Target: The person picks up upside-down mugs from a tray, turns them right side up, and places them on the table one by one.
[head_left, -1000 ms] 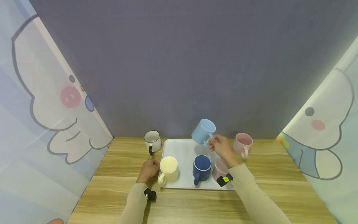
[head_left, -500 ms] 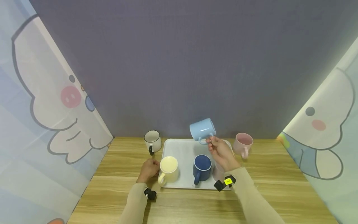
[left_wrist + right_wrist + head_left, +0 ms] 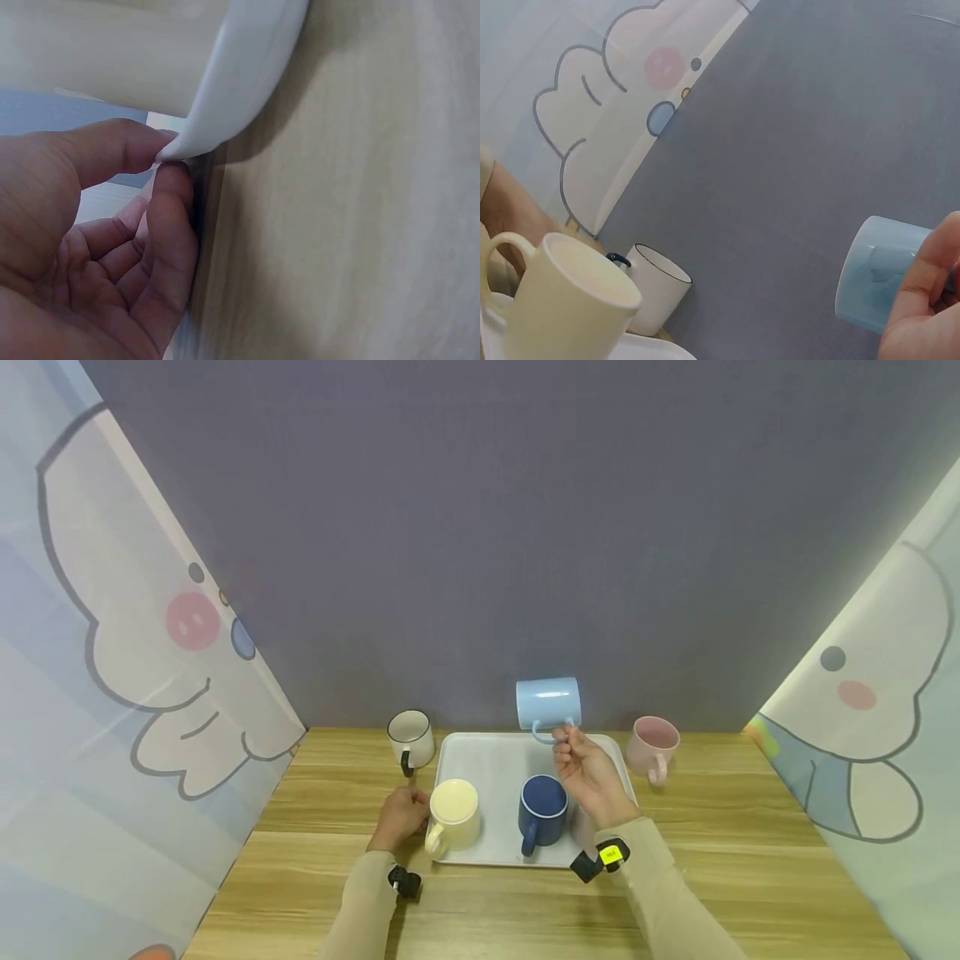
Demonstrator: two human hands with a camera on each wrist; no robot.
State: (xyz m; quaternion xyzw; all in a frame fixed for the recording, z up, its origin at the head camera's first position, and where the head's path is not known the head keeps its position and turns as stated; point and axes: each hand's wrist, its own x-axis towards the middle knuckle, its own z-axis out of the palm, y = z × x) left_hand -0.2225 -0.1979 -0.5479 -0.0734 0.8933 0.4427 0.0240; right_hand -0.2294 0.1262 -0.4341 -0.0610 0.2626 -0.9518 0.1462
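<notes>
My right hand pinches the handle of a light blue mug and holds it up on its side, above the far edge of a white tray. In the right wrist view, fingers partly cover this mug. At the tray's left side, my left hand grips the rim; the left wrist view shows thumb and forefinger pinching the tray's edge. Bottom up on the tray are a pale yellow mug, beside the left hand, and a navy mug. A pink mug is mostly hidden behind my right wrist.
On the wooden table, a white mug with a black rim and handle stands left of the tray, and another pink mug stands to the right. A grey wall rises behind, with printed cloth on both sides.
The light blue mug has turned in my right hand, from tilted to lying level on its side. The right wrist has rolled and shifted slightly left. My left hand keeps its place on the tray.
</notes>
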